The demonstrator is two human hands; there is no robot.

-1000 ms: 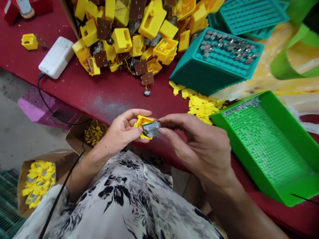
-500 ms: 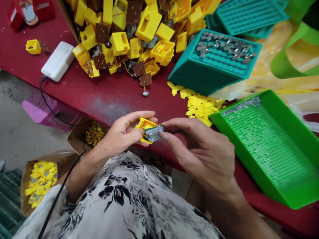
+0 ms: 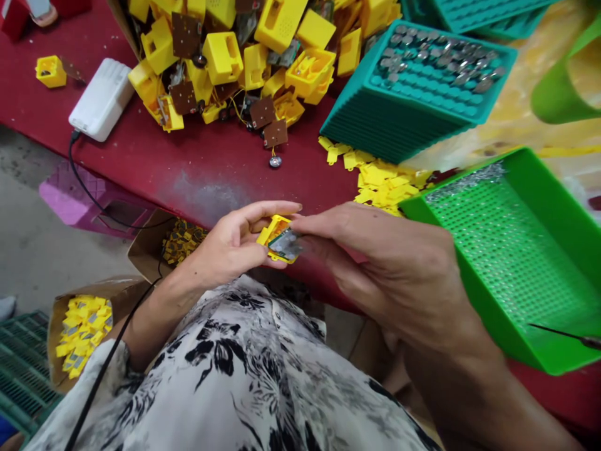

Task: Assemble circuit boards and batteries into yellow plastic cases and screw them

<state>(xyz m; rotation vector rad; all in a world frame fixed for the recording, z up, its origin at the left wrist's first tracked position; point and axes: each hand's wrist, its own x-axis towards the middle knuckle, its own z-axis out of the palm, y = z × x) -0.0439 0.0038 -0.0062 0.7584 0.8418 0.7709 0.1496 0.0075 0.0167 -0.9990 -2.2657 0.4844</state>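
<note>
My left hand (image 3: 241,241) is closed around a small yellow plastic housing (image 3: 267,235), held open side up over the table's front edge. Inside the housing's opening lies a grey, clear-faced module with a green circuit board edge (image 3: 284,243). My right hand (image 3: 375,269) pinches the outer end of this module between thumb and forefinger; the fingertips are somewhat blurred. Beyond my hands, a brown circuit board (image 3: 275,133) with a silver disc (image 3: 275,162) on wires lies at the edge of a heap of yellow housings (image 3: 223,59).
A green tray (image 3: 530,263) with small metal pieces stands right, a screwdriver (image 3: 563,333) across its near corner. Stacked teal trays (image 3: 375,113) hold metal discs. Flat yellow pieces (image 3: 387,185) lie between. A white power bank (image 3: 101,100) trails a black cable. Cartons (image 3: 117,294) stand below left.
My right hand has pushed the grey module down and left, so it sits deeper in the yellow housing. The view has shifted, and a screwdriver now shows at the right.
</note>
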